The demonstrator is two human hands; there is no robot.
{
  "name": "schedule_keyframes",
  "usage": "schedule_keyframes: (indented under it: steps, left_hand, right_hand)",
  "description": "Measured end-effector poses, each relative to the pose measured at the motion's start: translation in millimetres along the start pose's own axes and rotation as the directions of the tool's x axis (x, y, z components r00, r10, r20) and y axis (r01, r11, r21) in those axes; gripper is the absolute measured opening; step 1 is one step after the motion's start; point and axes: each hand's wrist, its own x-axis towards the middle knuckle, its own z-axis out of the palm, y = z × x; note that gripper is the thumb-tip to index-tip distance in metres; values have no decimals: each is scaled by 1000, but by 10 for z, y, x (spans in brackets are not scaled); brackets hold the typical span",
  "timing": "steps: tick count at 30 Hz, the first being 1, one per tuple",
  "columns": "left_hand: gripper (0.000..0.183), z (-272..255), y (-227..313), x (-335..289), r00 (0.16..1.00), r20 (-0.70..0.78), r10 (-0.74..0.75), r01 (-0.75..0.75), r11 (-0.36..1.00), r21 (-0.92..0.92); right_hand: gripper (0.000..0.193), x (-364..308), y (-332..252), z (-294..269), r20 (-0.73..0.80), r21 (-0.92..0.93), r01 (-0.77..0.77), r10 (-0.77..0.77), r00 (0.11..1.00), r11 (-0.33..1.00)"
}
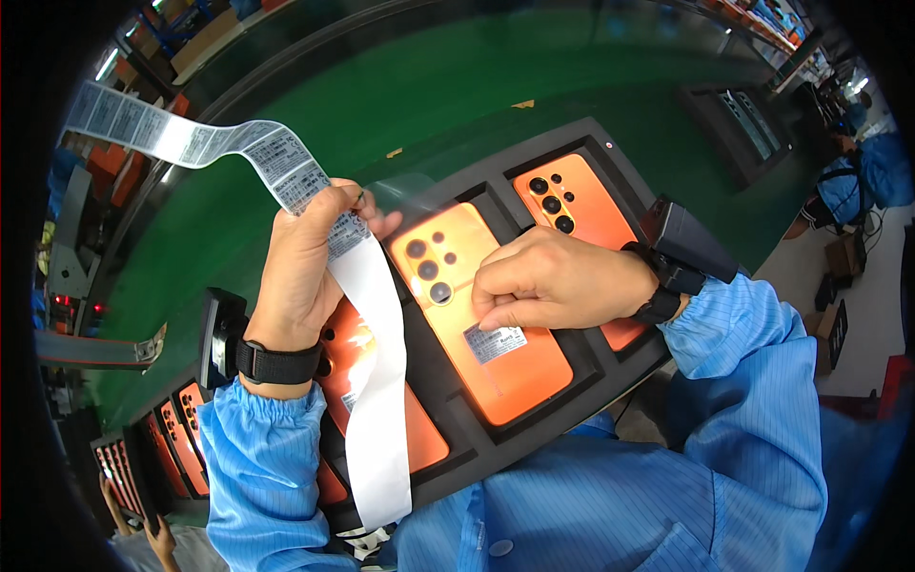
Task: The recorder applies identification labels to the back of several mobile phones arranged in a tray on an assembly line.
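Between both hands (310,243) (567,276); orange phone (456,313)

Orange phones (515,386) in black trays (583,138) show a factory.

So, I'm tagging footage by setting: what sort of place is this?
Probably a factory's smartphone production or packing line: orange smartphones sit in a black tray on a long green work surface, and the left hand holds a strip of printed labels.
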Motion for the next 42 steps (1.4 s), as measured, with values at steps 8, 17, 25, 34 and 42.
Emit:
schedule_keyframes:
  steps: [8,17,25,34,42]
  left_hand:
    - [11,21,13,-16,999,-31,10,-9,1000,17]
    - [10,36,0,-37,1000,-18,16,-16,1000,11]
    - [9,49,9,-54,1000,-12,11,-11,1000,10]
    - [9,33,1,-68,1000,-16,-13,13,1000,6]
    - [16,29,22,25,999,-27,34,-30,988,154]
  right_hand:
    - [11,17,-14,4,-3,-14,26,-26,1000,1000]
    - [13,17,0,64,-80,24,69,-67,995,997]
    - [15,-6,-18,70,-78,-17,81,-83,994,997]
    - [31,-55,-210,80,-19,-515,119,-150,988,849]
    - [91,297,-105,48,7,-598,176,-214,977,782]
